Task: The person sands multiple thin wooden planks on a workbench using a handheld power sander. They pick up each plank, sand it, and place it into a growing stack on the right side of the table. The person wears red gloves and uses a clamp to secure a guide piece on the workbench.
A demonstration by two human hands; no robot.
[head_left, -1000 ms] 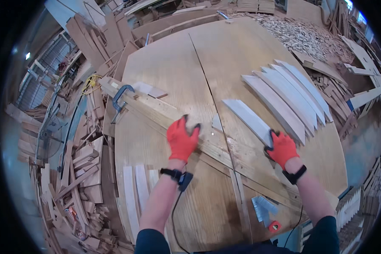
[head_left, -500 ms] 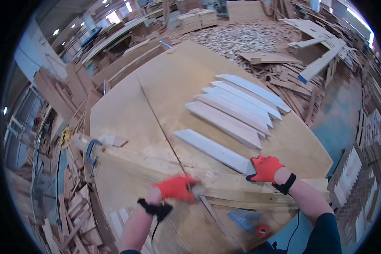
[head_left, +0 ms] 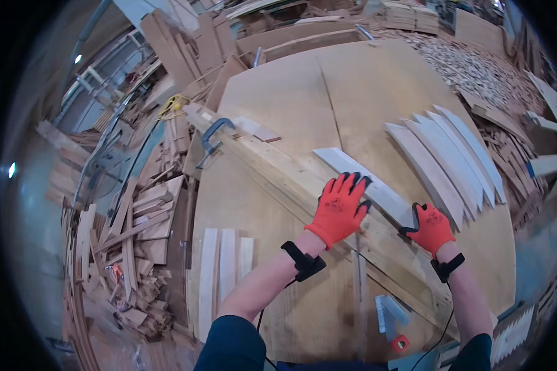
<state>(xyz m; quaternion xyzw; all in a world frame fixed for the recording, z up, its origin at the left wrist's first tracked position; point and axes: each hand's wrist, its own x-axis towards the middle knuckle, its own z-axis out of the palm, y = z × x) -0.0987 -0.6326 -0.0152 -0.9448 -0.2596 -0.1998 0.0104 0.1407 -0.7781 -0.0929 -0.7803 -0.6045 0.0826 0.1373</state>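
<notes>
A pale wooden board [head_left: 368, 184] with an angled far end lies slantwise on the large wooden tabletop [head_left: 278, 93]. My right hand [head_left: 432, 226], in a red glove with black fingertips, grips its near right end, thumb and fingers curled at the edge. My left hand [head_left: 339, 210], gloved alike, lies over a long wooden rail [head_left: 272, 164] with fingers stretched out toward the board's near edge. Whether its fingertips touch the board I cannot tell. A dark blue C-clamp [head_left: 213, 141] holds the rail's far left end.
Several pointed boards [head_left: 442, 164] lie in a row at the right. Upright-looking strips [head_left: 220, 272] rest at the left. Near me are a bluish plastic piece [head_left: 388, 314] and a red tape measure [head_left: 400, 343]. Scrap wood piles [head_left: 142, 229] flank the table.
The view has swung left and down. My left hand has moved from the rail's near side up toward the board, its fingers spreading. My right hand stays at the board's end.
</notes>
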